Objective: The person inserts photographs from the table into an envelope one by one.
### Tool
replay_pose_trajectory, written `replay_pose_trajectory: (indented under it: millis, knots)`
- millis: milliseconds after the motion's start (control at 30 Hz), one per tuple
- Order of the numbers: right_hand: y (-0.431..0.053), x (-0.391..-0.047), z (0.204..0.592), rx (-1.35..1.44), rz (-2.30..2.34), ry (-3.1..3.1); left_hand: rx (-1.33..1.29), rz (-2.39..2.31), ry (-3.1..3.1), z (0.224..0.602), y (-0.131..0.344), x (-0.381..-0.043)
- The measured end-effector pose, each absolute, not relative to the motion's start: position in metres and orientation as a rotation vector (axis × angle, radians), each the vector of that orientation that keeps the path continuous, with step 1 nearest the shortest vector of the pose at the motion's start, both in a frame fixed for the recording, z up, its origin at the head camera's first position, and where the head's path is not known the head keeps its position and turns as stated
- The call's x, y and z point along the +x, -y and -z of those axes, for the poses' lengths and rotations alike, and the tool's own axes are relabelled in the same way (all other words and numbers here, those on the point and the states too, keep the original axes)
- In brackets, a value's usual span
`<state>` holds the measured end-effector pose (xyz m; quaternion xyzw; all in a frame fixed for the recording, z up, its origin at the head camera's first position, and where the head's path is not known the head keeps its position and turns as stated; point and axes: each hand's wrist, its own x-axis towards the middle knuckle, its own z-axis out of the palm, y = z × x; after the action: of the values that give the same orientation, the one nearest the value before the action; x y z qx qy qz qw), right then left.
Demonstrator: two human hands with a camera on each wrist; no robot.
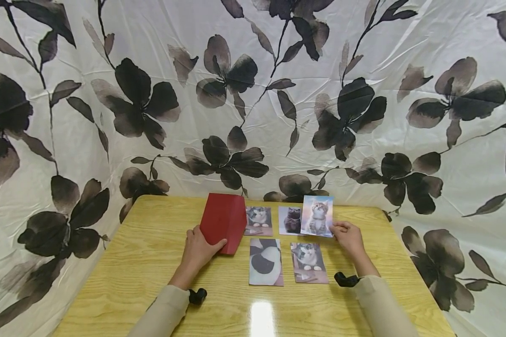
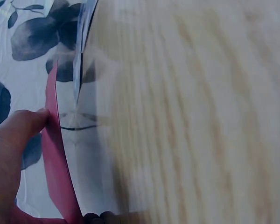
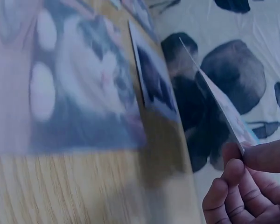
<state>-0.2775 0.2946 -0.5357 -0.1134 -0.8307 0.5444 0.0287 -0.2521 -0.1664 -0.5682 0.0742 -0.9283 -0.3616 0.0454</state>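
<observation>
A red envelope [image 1: 222, 220] is gripped by my left hand [image 1: 198, 250], the thumb on its near edge and the fingers at its left side. Seen edge-on in the left wrist view, the envelope [image 2: 58, 154] is tilted, with the thumb against it. My right hand [image 1: 349, 238] pinches the lower right corner of a striped-kitten card [image 1: 317, 216] between thumb and fingertips. That card is lifted and partly hides a dark-cat card [image 1: 291, 220] behind it. In the right wrist view the held card [image 3: 224, 105] shows as a thin edge, apart from the table.
On the wooden table [image 1: 143, 262] lie a grey-and-white cat card [image 1: 259, 220] beside the envelope, a black-and-white card [image 1: 265, 262] in the front row and another cat card [image 1: 309, 262] to its right. A floral cloth [image 1: 278, 117] hangs behind the table.
</observation>
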Motion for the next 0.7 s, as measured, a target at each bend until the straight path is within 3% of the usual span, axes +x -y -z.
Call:
replay_pose_trajectory:
  millis: [700]
  knots:
    - [-0.216,-0.288,0.547,-0.304,-1.939,2.479,0.259,1.106,2.784,0.573,0.151,-0.252]
